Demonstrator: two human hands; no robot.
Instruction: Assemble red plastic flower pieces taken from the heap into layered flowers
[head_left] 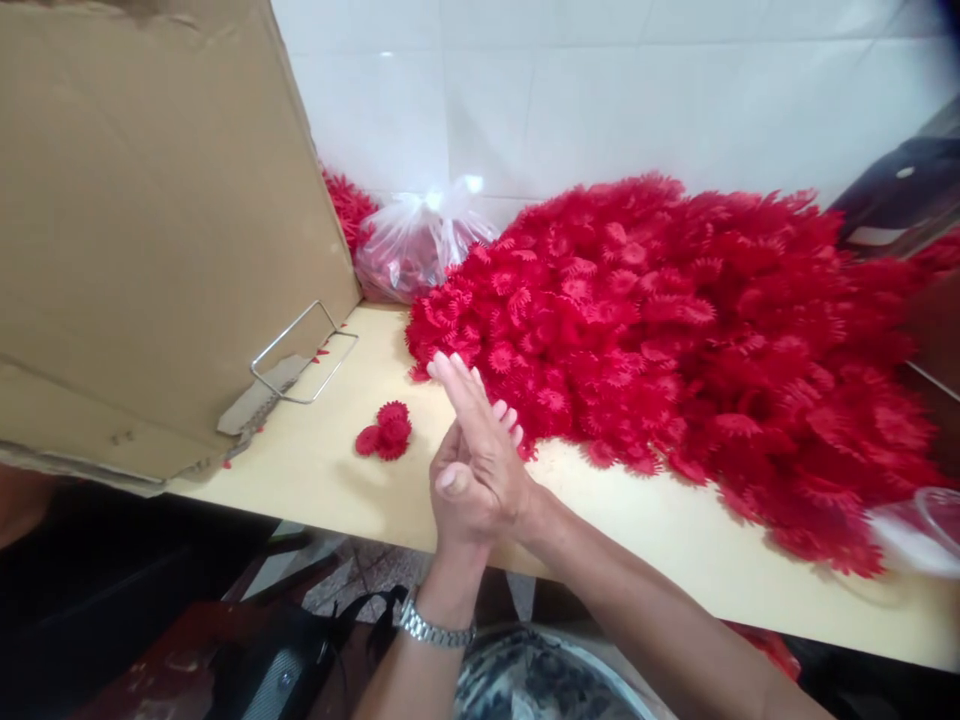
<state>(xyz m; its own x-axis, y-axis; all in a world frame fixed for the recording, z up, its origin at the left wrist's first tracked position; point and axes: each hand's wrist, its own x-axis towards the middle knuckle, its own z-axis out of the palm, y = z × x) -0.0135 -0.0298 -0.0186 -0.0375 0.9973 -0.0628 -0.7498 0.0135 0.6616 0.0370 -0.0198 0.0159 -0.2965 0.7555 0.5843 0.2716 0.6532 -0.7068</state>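
Observation:
My left hand (447,505), with a metal watch (439,625) on its wrist, and my right hand (487,455) meet palm to palm above the table's front part. The right hand's fingers are stretched out, pointing up and away. Behind them show the fingertips of the left hand, also extended. Whether anything lies between the palms is hidden. Just left of my hands, a small cluster of red toothed-edge flower pieces (391,432) rests on the table (352,500). A large heap of the same red pieces (615,330) spreads behind and to the right.
A tall cardboard box (150,220) stands at the left, with a bent wire frame (304,350) against it. At the wall sits a clear plastic bag (420,245) with contents inside. A clear plastic container (919,530) is at the right edge. Part of another person (26,500) shows far left.

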